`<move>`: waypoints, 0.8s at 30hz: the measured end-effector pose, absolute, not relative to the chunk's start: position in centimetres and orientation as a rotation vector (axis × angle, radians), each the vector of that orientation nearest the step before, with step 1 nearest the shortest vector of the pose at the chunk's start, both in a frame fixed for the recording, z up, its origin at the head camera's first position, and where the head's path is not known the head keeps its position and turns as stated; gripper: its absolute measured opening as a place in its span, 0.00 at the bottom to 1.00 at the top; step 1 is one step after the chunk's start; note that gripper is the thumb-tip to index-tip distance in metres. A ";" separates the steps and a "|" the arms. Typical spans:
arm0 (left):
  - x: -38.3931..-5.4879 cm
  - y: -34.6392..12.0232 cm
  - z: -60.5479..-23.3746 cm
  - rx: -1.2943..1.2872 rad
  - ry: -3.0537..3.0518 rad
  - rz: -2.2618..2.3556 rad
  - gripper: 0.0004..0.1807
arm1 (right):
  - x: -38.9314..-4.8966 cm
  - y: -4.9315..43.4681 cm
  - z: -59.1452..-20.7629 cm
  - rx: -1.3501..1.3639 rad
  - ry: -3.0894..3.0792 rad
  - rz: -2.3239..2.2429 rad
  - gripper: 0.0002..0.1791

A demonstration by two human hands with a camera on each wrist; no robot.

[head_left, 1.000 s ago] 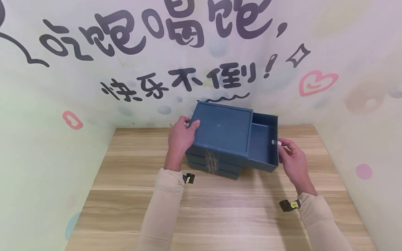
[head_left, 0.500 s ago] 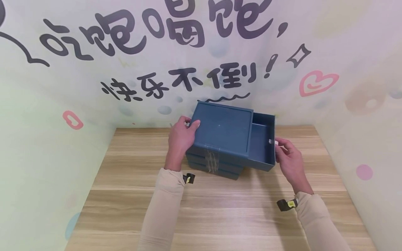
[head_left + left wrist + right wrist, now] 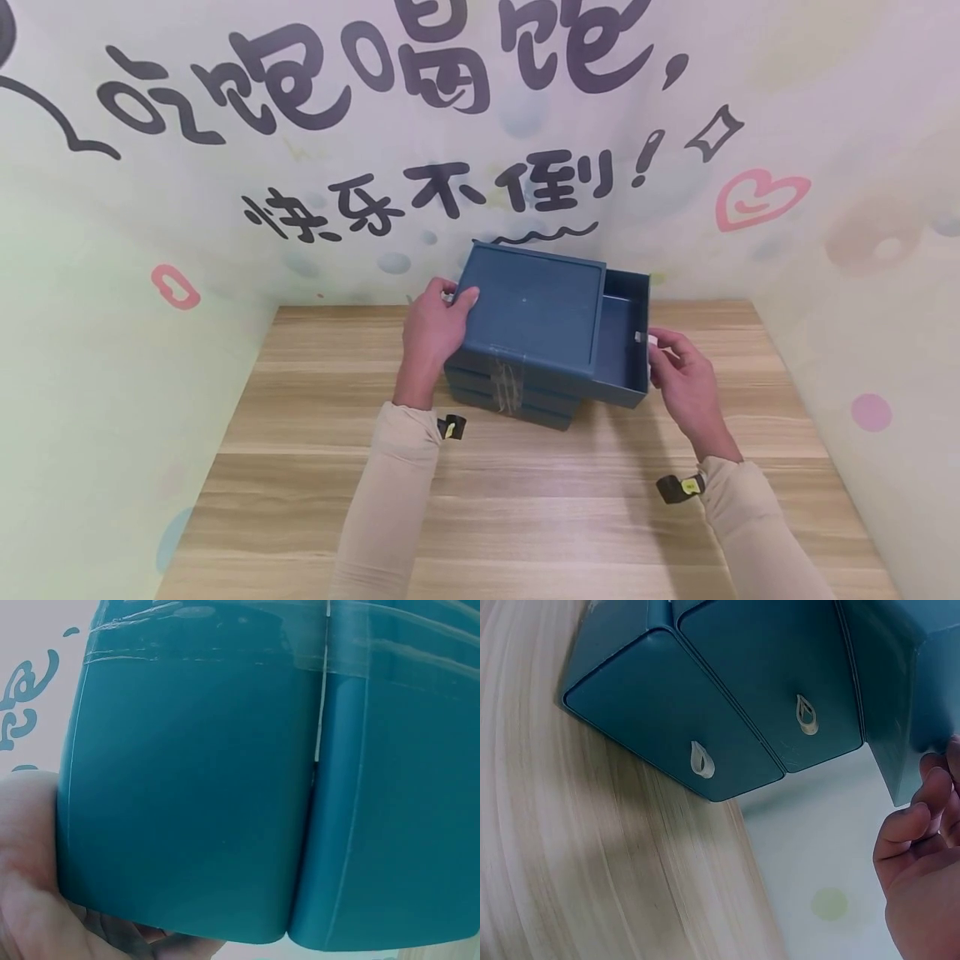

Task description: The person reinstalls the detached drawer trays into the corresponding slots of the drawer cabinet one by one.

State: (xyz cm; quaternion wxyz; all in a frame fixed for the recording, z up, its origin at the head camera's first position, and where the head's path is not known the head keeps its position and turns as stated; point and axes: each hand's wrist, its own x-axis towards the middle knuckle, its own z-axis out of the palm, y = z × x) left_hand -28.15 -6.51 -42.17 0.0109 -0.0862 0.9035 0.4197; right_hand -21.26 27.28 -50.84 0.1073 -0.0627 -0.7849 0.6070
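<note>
A blue plastic drawer unit stands on the table, its top drawer pulled partway out to the right. Inside, the visible part of that drawer is bare. My left hand grips the unit's left side, thumb on the top edge; its fingers curl round the edge in the left wrist view. With my right hand I pinch the white pull loop on the drawer's front, fingertips against the panel. The right wrist view shows two lower drawers, pushed in, with white loops on their fronts.
Clear tape runs down the unit's near side. The wood-grain table spreads out in front and on both sides. Behind it rises a pale wall with dark lettering, close to the unit's back; side walls flank the table.
My right hand has moved left with the top drawer, which has slid a little further into the unit. My left hand and the unit have stayed in place.
</note>
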 end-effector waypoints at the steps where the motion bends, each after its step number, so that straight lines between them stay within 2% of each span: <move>1: -28.1 -6.5 -42.2 -0.268 2.821 1.307 0.29 | -21.3 27.2 -50.8 -0.182 -2.318 1.777 0.12; 10: -28.2 -6.5 -42.4 -0.297 2.819 1.297 0.29 | -21.3 26.5 -50.7 -0.177 -2.383 1.716 0.18; 24: -28.2 -6.4 -42.1 -0.288 2.800 1.325 0.29 | -22.0 25.2 -51.0 -0.093 -2.419 1.678 0.17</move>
